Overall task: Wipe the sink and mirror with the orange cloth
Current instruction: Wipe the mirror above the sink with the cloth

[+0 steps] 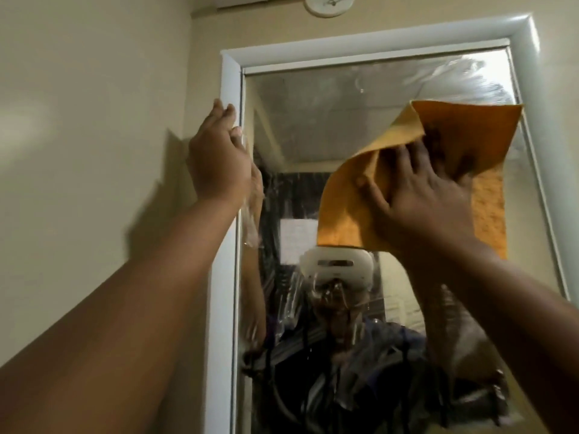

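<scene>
From the head camera, the person faces a tall mirror [313, 126] set in a white frame [230, 83] on a cream wall [94, 120], so the step in hand is the mirror half of the task; the sink is not in view. The right hand [429, 195] presses the orange cloth [344, 208] flat against the upper right part of the glass, fingers spread over it and the thumb tucked along a loose fold that lifts away at the left. The left hand [219, 155] rests with relaxed, nearly straight fingers on the left side of the frame, holding nothing, apparently steadying the body. Wet, streaky smears cover the glass above the cloth, near the top right corner, and across the lower part, where the person's reflection is blurred. Judging by those streaks, the next move calls for broad, even passes with the cloth kept flat, working down over the smeared lower glass and out to the edges.
</scene>
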